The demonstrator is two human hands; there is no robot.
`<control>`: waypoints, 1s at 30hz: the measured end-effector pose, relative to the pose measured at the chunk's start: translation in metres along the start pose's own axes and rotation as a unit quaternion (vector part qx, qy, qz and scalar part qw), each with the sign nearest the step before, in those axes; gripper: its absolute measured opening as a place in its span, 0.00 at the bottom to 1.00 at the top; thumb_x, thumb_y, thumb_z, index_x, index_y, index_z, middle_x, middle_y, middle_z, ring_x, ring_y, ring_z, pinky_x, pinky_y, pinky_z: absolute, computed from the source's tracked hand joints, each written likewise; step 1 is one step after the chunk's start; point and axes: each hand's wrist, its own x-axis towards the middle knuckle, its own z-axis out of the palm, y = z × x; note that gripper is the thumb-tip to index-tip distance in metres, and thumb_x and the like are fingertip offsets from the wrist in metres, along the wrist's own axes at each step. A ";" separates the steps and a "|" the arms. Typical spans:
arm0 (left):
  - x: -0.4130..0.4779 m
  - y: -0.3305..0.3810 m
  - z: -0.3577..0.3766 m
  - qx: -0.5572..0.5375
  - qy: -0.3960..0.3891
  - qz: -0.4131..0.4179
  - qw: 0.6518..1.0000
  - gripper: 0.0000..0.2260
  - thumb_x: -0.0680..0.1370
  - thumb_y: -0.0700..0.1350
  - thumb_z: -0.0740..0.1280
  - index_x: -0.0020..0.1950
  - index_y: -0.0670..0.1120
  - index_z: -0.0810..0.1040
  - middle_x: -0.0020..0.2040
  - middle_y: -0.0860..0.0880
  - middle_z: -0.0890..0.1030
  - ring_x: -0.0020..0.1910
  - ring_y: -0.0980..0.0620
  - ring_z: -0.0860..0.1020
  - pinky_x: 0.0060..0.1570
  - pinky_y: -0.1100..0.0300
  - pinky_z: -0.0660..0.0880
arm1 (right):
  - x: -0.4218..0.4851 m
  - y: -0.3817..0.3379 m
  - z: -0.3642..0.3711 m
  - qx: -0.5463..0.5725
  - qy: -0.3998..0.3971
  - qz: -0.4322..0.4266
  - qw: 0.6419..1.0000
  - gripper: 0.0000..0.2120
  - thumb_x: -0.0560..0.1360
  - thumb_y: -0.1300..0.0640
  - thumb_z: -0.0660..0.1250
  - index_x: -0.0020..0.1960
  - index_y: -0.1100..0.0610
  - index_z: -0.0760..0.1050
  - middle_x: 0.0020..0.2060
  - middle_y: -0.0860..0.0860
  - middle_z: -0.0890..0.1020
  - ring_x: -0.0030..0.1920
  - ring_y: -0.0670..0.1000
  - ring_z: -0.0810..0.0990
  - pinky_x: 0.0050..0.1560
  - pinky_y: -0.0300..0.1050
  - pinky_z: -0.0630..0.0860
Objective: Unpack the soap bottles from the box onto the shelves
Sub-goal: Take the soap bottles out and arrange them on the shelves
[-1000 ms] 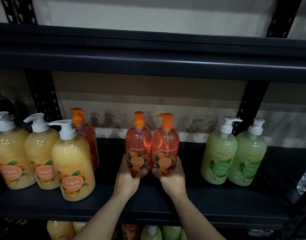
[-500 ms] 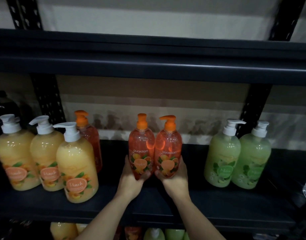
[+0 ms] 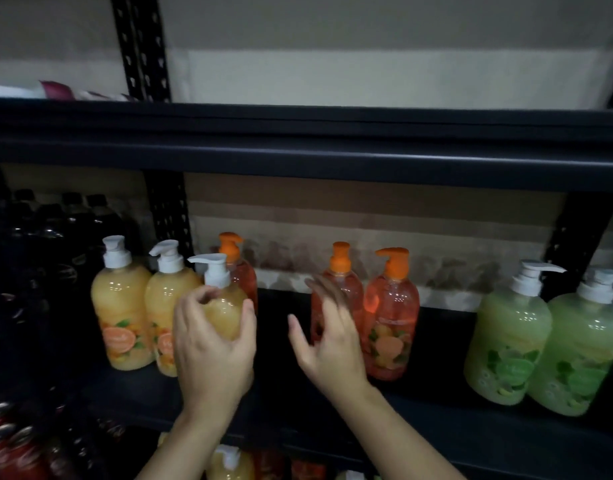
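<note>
My left hand [image 3: 213, 348] is wrapped around the front yellow peach soap bottle [image 3: 225, 306], which has a white pump and stands on the black shelf [image 3: 281, 407]. My right hand [image 3: 329, 337] hovers open with fingers spread, blurred, in front of the left of two orange soap bottles [image 3: 391, 317] standing side by side at the shelf's middle. Two more yellow bottles [image 3: 123, 306] stand to the left, with another orange bottle [image 3: 244, 271] behind them. Two green soap bottles [image 3: 509, 337] stand at the right.
Dark bottles [image 3: 55, 237] fill the neighbouring bay at the left. An upper shelf beam [image 3: 298, 147] runs across above the bottles. Black perforated uprights [image 3: 166, 216] flank the bay. More soap bottles [image 3: 229, 462] and red cans [image 3: 7, 448] show on the shelf below.
Both hands have let go of the two orange bottles, which now stand on the shelf. My left hand moved left onto the front yellow bottle; my right hand pulled back open.
</note>
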 end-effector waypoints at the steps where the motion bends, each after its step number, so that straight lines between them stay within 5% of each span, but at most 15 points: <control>1: 0.009 -0.003 -0.002 0.011 0.009 -0.009 1.000 0.21 0.72 0.47 0.74 0.59 0.42 0.70 0.54 0.48 0.74 0.57 0.49 0.72 0.59 0.62 0.67 | 0.015 -0.009 0.010 0.036 -0.046 0.030 0.998 0.26 0.76 0.52 0.69 0.72 0.57 0.68 0.69 0.51 0.72 0.72 0.47 0.68 0.71 0.33 0.62; 6: 0.034 -0.026 0.005 0.045 -0.066 -0.070 0.994 0.34 0.70 0.58 0.73 0.69 0.42 0.66 0.64 0.45 0.70 0.66 0.46 0.67 0.65 0.49 0.66 | 0.074 -0.024 0.066 0.091 -0.150 0.167 0.970 0.26 0.79 0.49 0.65 0.75 0.51 0.65 0.73 0.47 0.69 0.73 0.48 0.66 0.70 0.37 0.61; 12: 0.041 -0.047 0.013 0.066 -0.126 -0.094 0.985 0.26 0.67 0.59 0.73 0.53 0.44 0.70 0.50 0.52 0.70 0.55 0.49 0.71 0.53 0.54 0.70 | 0.106 -0.012 0.105 0.177 -0.240 0.252 0.921 0.23 0.75 0.45 0.66 0.70 0.45 0.70 0.65 0.46 0.78 0.64 0.46 0.77 0.68 0.50 0.72; 15: 0.040 -0.052 0.014 0.048 -0.118 -0.074 0.989 0.26 0.63 0.64 0.69 0.49 0.46 0.69 0.47 0.54 0.69 0.51 0.51 0.70 0.49 0.57 0.67 | 0.116 -0.012 0.114 0.167 -0.295 0.245 0.908 0.21 0.69 0.46 0.67 0.62 0.43 0.75 0.61 0.48 0.81 0.61 0.48 0.78 0.65 0.46 0.73; 18: 0.039 -0.056 0.017 0.035 -0.091 -0.064 0.993 0.30 0.61 0.68 0.65 0.49 0.45 0.73 0.45 0.55 0.69 0.50 0.53 0.70 0.48 0.58 0.66 | 0.117 -0.007 0.121 0.177 -0.290 0.245 0.908 0.17 0.59 0.42 0.67 0.47 0.43 0.78 0.53 0.48 0.83 0.54 0.47 0.81 0.59 0.44 0.75; 24: 0.041 -0.060 0.020 0.025 -0.106 -0.081 0.991 0.30 0.62 0.67 0.69 0.50 0.45 0.72 0.47 0.53 0.71 0.52 0.50 0.71 0.50 0.56 0.68 | 0.107 -0.007 0.114 0.199 -0.219 0.266 0.918 0.09 0.60 0.45 0.70 0.41 0.41 0.80 0.41 0.40 0.84 0.45 0.39 0.81 0.52 0.41 0.77; 27: 0.041 -0.061 0.020 0.025 -0.112 -0.083 0.990 0.31 0.63 0.65 0.72 0.55 0.45 0.74 0.50 0.53 0.71 0.55 0.51 0.71 0.54 0.55 0.70 | 0.097 -0.007 0.104 0.170 -0.189 0.262 0.931 0.09 0.65 0.47 0.71 0.45 0.41 0.80 0.41 0.38 0.84 0.44 0.36 0.80 0.47 0.37 0.73; 30: 0.040 -0.060 0.019 0.028 -0.112 -0.075 0.991 0.33 0.63 0.68 0.68 0.56 0.44 0.73 0.50 0.53 0.71 0.55 0.51 0.71 0.54 0.55 0.70 | 0.089 -0.010 0.095 0.124 -0.150 0.277 0.941 0.10 0.71 0.48 0.72 0.51 0.47 0.79 0.47 0.44 0.84 0.52 0.46 0.81 0.50 0.40 0.72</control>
